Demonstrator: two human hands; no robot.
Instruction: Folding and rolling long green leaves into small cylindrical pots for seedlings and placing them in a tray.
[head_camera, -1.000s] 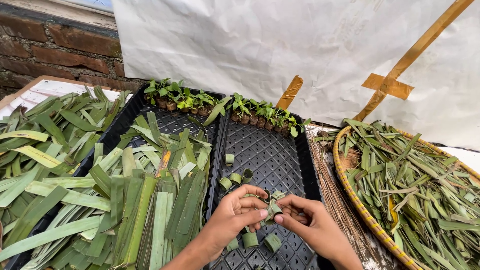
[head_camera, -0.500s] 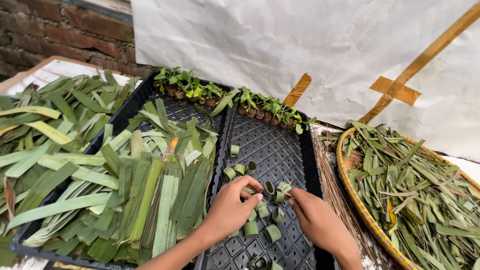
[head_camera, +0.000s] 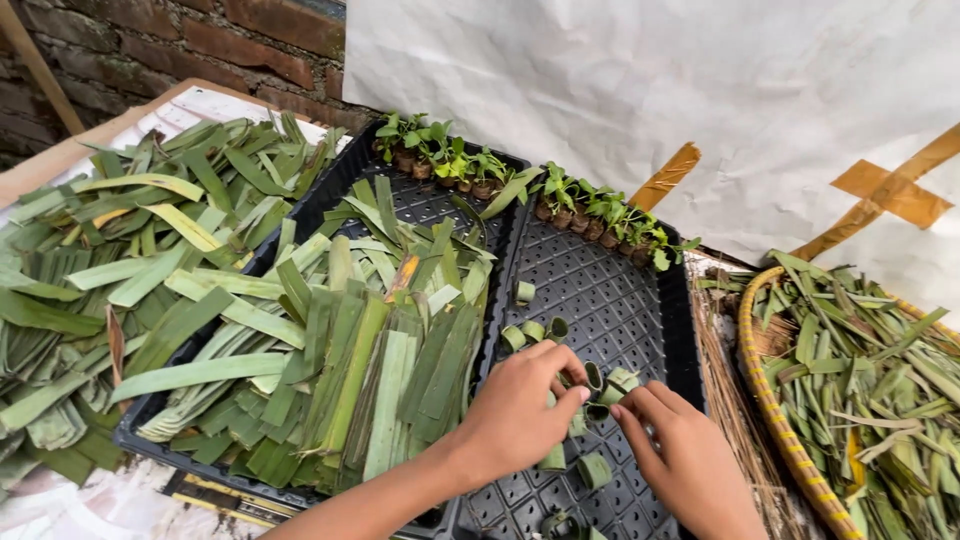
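Both hands work over the black plastic grid tray: left hand pinching a small rolled green leaf ring, right hand fingers loosely spread beside it, steadying the cluster.

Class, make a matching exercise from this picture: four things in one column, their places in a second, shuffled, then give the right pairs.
Things:
1. seedlings
2. cut leaf strips
3. woven basket
4. leaf rings

Places:
A. at the right edge, holding narrow leaves
B. on the right black tray, by the hands
C. in a row along the far end of the trays
D. piled on the left black tray

Pairs: 1-C, 2-D, 3-A, 4-B
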